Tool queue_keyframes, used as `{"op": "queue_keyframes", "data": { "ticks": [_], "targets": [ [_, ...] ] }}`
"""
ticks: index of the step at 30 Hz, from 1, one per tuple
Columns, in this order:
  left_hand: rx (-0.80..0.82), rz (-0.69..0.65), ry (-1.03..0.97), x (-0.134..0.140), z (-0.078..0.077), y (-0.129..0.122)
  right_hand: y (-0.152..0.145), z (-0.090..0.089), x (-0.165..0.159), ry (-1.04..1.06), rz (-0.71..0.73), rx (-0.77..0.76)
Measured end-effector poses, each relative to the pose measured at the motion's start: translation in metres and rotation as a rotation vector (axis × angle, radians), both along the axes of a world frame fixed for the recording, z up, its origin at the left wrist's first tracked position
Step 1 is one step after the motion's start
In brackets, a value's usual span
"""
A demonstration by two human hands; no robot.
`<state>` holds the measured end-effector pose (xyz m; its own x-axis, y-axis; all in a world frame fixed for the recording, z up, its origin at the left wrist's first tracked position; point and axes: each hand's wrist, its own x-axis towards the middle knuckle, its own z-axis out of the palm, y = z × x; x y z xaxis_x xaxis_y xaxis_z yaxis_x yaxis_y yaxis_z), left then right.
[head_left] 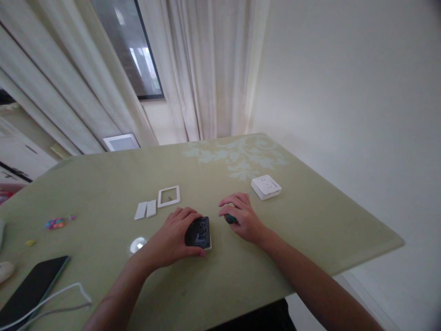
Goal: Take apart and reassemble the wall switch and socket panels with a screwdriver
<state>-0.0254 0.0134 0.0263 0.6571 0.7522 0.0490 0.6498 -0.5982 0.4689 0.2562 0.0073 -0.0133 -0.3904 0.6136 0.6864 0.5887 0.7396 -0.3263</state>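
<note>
My left hand (pixel 179 236) is wrapped round a square wall switch body (pixel 202 232), dark inside with a pale edge, resting on the table. Its left part is hidden under my fingers. A short way to the right, my right hand (pixel 243 216) is closed around a screwdriver with a dark green and black handle (pixel 230 219); its shaft cannot be made out. The two hands are apart. Beyond my left hand lie a white square frame (pixel 160 198) with tiny bits inside its opening, and two white rocker plates (pixel 140 210) side by side.
A white wall socket (pixel 266 187) sits beyond my right hand. Left of my left forearm are a small clear round dish (pixel 138 244), colourful small pieces (pixel 57 223), a yellow bit (pixel 31 242), a dark phone (pixel 32 287) and a white cable (pixel 51 299). The wall borders the table's right side.
</note>
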Motion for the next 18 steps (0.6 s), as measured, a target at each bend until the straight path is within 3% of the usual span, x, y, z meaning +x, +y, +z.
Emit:
{"op": "queue_keyframes", "data": {
  "ticks": [8, 18],
  "targets": [
    [0.069, -0.017, 0.033, -0.001, 0.0, -0.003, -0.002, 0.001, -0.002, -0.04, -0.004, -0.021],
    [-0.142, -0.002, -0.047, -0.021, 0.009, 0.002, -0.004, 0.001, -0.008, -0.284, 0.166, 0.078]
  ]
}}
